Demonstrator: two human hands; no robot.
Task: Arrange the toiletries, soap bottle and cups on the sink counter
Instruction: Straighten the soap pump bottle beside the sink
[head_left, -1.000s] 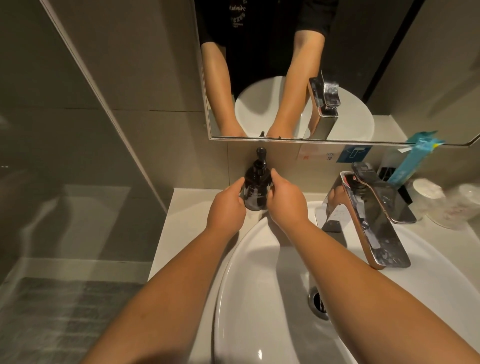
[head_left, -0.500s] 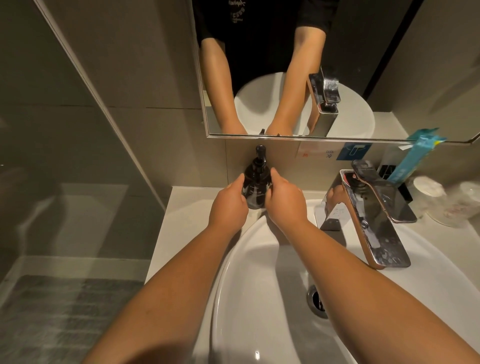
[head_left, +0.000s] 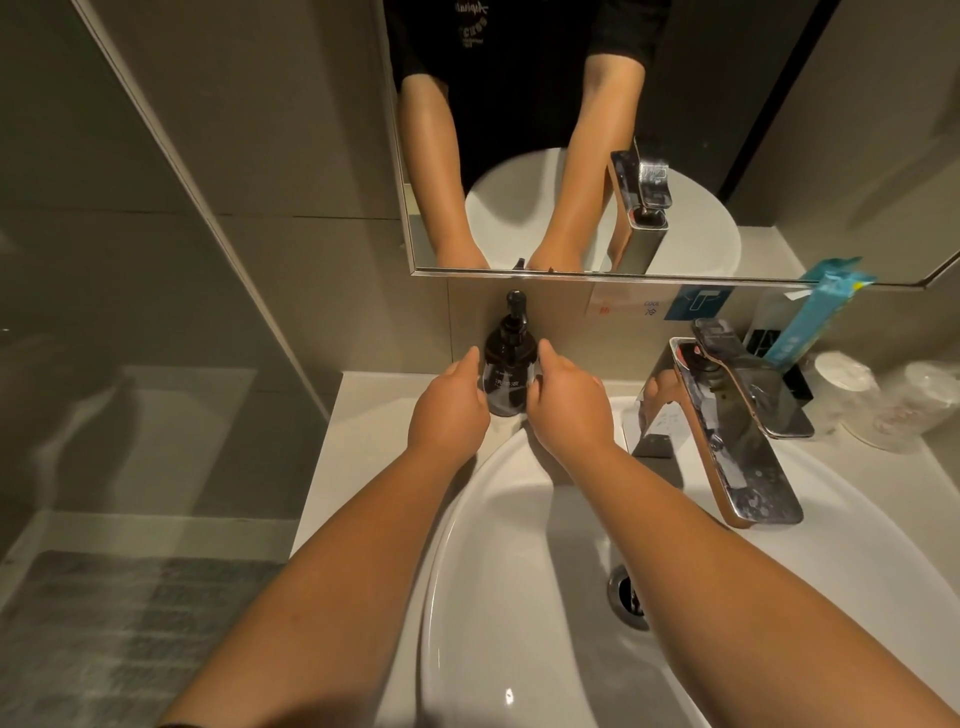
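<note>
A dark soap bottle (head_left: 506, 364) with a black pump stands upright on the white counter (head_left: 363, 415), close to the back wall under the mirror. My left hand (head_left: 449, 410) presses its left side and my right hand (head_left: 569, 405) its right side, fingers curled round the lower body. White lettering on the bottle shows between my hands. Two clear wrapped cups (head_left: 841, 384) (head_left: 924, 395) sit at the far right of the counter. A teal toiletry packet (head_left: 821, 312) leans in a black holder (head_left: 779, 353) behind the faucet.
A chrome faucet (head_left: 727, 415) juts over the white basin (head_left: 457, 545), whose drain (head_left: 628, 597) lies below my right forearm. The mirror (head_left: 571, 156) hangs above the bottle. A glass partition (head_left: 156, 260) and grey floor mat (head_left: 104, 623) are to the left.
My hands have eased slightly back and apart on the bottle, so more of its front and label shows. The bottle stays in the same spot by the wall.
</note>
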